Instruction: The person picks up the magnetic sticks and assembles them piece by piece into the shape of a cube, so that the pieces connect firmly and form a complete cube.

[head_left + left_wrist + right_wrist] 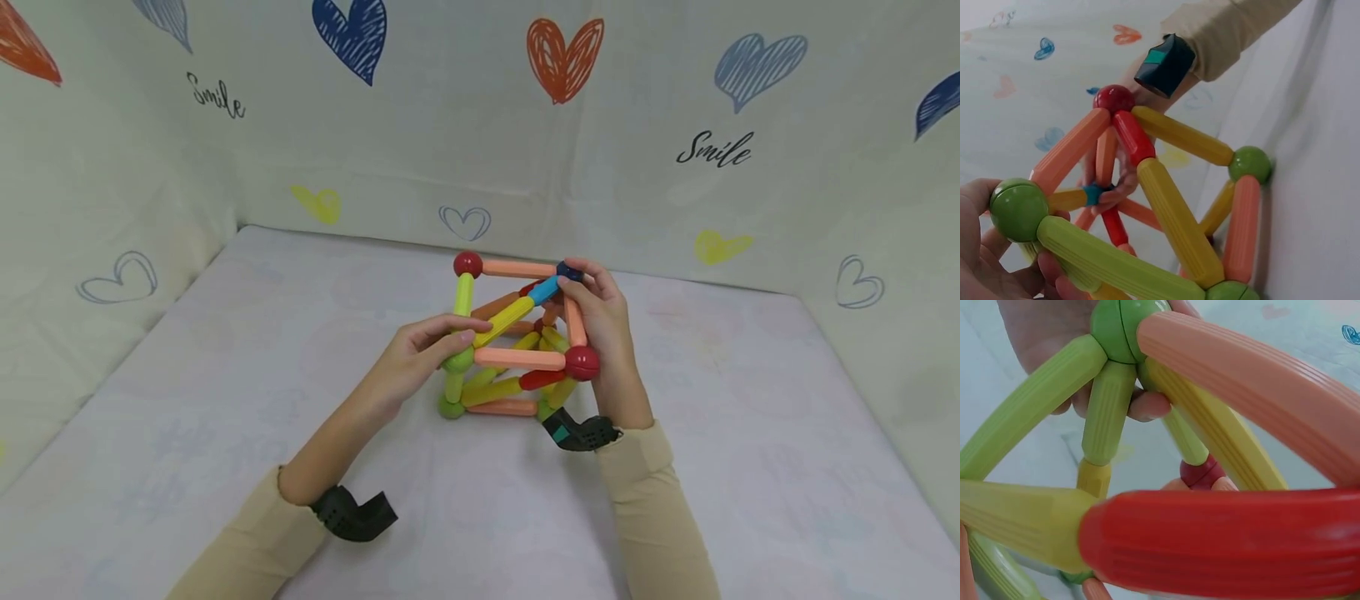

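A cage-like frame of magnetic sticks and balls (520, 358) stands on the table between the hands. The left hand (420, 354) holds its near left green ball (1019, 210), with index finger and thumb by the lower end of a slanting yellow stick (506, 321). A short blue stick (544, 291) continues that stick up to a dark blue ball (568, 272). The right hand (606, 333) pinches the blue stick at this ball. Below the right hand is a red ball (582, 363). In the right wrist view, a red stick (1222, 540) crosses close to the camera.
The white-covered table (300, 283) extends around the frame. A pale cloth wall (465, 150) with printed hearts and words rises behind it. Black wrist devices (356, 515) sit at both beige sleeves (652, 508).
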The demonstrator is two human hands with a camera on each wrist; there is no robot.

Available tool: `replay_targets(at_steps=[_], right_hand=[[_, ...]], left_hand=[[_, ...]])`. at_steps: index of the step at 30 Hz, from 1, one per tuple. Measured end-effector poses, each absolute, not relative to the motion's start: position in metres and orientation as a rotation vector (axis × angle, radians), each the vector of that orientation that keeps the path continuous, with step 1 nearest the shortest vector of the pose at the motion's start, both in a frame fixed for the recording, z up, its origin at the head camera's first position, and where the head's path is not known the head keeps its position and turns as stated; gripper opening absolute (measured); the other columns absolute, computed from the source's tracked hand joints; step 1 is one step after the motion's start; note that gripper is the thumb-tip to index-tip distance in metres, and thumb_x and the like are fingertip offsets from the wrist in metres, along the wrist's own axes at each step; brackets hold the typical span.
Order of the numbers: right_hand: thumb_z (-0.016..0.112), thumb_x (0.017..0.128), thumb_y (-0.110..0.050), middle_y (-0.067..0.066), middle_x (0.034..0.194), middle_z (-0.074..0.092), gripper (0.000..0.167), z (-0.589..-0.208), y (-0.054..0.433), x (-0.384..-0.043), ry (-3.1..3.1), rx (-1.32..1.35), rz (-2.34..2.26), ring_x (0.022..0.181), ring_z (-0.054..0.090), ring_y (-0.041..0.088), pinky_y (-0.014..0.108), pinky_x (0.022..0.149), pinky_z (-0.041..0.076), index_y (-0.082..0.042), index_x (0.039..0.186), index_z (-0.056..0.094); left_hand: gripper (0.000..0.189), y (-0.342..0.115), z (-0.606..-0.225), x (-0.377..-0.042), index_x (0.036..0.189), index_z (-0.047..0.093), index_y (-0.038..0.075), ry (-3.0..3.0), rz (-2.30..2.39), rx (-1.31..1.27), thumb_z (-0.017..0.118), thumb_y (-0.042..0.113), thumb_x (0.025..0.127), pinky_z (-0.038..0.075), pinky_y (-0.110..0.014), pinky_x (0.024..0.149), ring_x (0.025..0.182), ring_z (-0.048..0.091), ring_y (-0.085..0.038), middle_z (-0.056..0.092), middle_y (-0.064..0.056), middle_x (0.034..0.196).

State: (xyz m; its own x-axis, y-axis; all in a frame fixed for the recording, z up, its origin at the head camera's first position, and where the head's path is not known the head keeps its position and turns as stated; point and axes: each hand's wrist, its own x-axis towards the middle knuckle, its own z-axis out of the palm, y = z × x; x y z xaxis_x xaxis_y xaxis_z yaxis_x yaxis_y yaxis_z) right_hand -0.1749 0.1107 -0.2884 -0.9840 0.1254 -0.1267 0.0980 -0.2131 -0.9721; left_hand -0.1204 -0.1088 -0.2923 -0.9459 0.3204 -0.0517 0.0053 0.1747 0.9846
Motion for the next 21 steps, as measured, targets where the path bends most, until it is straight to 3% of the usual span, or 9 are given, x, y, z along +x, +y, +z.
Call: replay_targets(at_steps=[9,14,18,21], right_hand=[[0.046,0.097,-0.011,0.005,0.119,0.051,0.041,-0.286,0.121,-0.174,-1.936,-0.203,2.546,0.084,0.064,0.012,0.027,0.09,0.049,-0.015,0.138,0.041],[0.047,0.097,-0.016,0.002,0.122,0.049,0.044,-0.286,0.131,-0.173,-2.098,-0.145,2.436,0.104,0.055,0.015,0.029,0.1,0.042,-0.018,0.139,0.039],[0.048,0.097,-0.023,0.009,0.136,0.041,0.046,-0.282,0.14,-0.168,-2.308,-0.078,2.192,0.111,0.05,0.019,0.025,0.092,0.044,-0.013,0.14,0.036],[0.05,0.095,-0.031,0.01,0.138,0.043,0.048,-0.295,0.16,-0.172,-2.438,0.011,1.98,0.114,0.051,0.021,0.026,0.09,0.047,-0.012,0.138,0.039]], left_hand=[[0.031,-0.109,-0.293,-0.122,0.124,0.059,0.018,2.214,1.816,0.359,0.052,0.028,0.095,0.04,-0.025,0.072,0.094,0.045,-0.02,0.057,-0.002,0.115],[0.036,-0.111,-0.294,-0.122,0.13,0.052,0.02,2.248,1.79,0.376,0.051,0.029,0.096,0.042,-0.027,0.072,0.09,0.046,-0.021,0.05,-0.006,0.119],[0.04,-0.115,-0.293,-0.122,0.135,0.046,0.026,2.359,1.717,0.378,0.05,0.031,0.096,0.045,-0.032,0.073,0.087,0.048,-0.023,0.044,-0.007,0.126],[0.041,-0.122,-0.293,-0.123,0.136,0.044,0.027,2.461,1.644,0.385,0.05,0.033,0.096,0.047,-0.034,0.076,0.091,0.051,-0.023,0.044,-0.007,0.129]])
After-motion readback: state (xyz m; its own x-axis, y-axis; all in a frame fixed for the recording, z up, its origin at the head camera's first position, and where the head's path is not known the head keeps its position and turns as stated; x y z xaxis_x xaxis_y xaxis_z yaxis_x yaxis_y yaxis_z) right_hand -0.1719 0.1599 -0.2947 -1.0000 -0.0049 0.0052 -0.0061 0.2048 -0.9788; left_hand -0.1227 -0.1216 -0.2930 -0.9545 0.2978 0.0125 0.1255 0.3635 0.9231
